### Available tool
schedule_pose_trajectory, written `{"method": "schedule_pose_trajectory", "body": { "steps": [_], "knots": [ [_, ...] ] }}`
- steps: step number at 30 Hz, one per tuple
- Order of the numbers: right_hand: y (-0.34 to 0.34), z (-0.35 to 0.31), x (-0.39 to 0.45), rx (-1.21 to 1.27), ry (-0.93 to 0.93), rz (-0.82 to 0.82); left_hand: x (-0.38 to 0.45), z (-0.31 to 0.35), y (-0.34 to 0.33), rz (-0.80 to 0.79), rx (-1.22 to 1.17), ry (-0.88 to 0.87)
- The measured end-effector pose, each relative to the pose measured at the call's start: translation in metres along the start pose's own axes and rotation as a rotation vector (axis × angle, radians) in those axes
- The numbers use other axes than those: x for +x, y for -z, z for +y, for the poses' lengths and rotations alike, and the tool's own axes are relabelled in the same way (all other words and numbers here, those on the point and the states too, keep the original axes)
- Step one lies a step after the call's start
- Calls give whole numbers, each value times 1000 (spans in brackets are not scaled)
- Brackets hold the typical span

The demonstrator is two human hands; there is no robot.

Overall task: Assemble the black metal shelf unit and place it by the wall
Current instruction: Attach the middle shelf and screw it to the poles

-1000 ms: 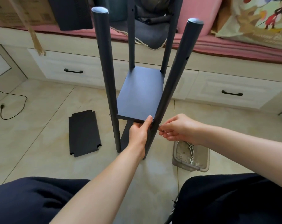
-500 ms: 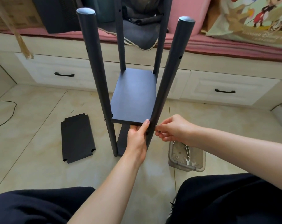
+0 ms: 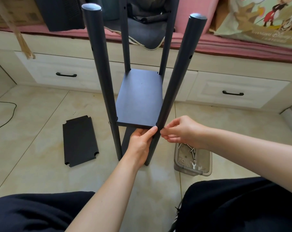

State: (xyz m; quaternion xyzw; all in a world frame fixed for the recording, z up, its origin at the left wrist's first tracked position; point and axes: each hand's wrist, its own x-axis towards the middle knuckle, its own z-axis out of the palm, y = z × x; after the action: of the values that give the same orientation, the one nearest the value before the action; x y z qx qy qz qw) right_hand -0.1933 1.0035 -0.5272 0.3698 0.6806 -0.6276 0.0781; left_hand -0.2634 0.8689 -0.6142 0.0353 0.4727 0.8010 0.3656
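Upright on the pale tiled floor, just in front of the seated person's dark-trousered knees, stands the half-built black metal shelf unit: four round matte-black tubular posts rising from the floor, with a flat rectangular black shelf panel fixed level between them partway up and a second panel partly visible lower down. The two near posts lean apart towards the camera, their capped tops catching pale light, and small holes dot their sides. The left hand reaches under the near edge of the fitted panel, its thumb lying up against the near right post and its other fingers curled beneath the board. The right hand is at that same post, fingertips drawn together in a pinch against it just below the panel corner; what they pinch is too small to tell. A loose black shelf panel with notched corners lies flat on the tiles to the left. A clear plastic tub of screws and a small spanner sits just right of the unit, below the right wrist. Behind run white drawers with black handles.
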Motion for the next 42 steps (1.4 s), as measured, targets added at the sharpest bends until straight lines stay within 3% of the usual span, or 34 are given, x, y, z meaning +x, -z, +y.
{"method": "schedule_pose_trajectory", "body": {
  "steps": [8, 13, 28, 42],
  "knots": [
    [4, 1, -7, -113, 72, -4, -6, 0, -1, 21, 70, -15],
    [5, -1, -14, -45, 132, 1, -8, 7, -5, 13, 57, -50],
    [8, -17, -29, -297, 668, 238, -5, 32, -40, 30, -79, -160],
    [20, -30, -36, -371, 738, 295, -4, 40, -62, 67, -124, -220]
  ]
}}
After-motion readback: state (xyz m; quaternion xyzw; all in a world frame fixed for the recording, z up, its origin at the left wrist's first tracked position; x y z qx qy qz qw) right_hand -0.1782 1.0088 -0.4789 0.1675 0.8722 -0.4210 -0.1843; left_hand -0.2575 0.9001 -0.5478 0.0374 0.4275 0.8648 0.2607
